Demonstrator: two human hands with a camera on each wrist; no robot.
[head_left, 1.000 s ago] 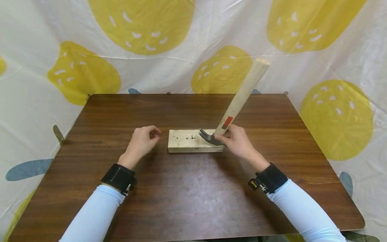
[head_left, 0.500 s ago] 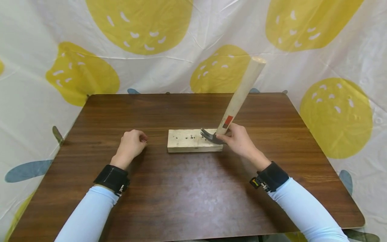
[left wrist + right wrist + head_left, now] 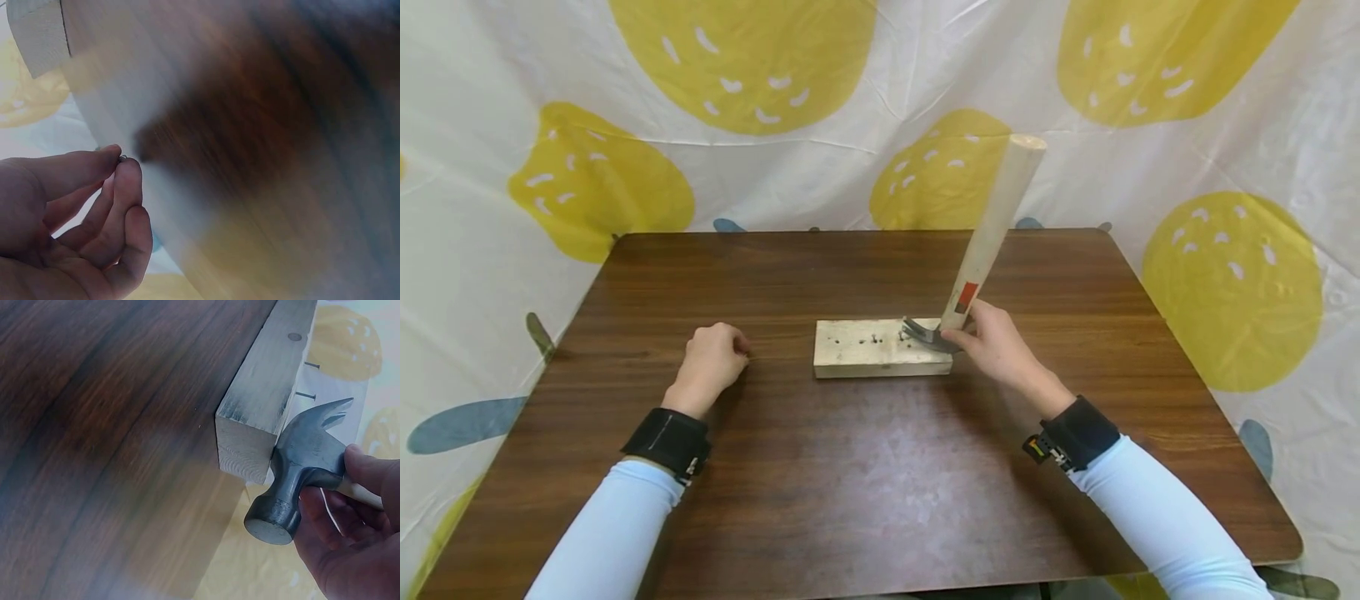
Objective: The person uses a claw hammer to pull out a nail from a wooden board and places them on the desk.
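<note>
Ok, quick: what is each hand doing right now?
Left hand: pinches a small nail between thumb and forefinger.
Right hand: grips the hammer just below its head, claw on the block.

Hammer (image 3: 951,321) on block (image 3: 880,348), seemingly right end.

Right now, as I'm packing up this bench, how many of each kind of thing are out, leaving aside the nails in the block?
hammer: 1, gripped by the right hand
wooden block: 1
small metal piece: 1, pinched by the left hand
Total: 3
</note>
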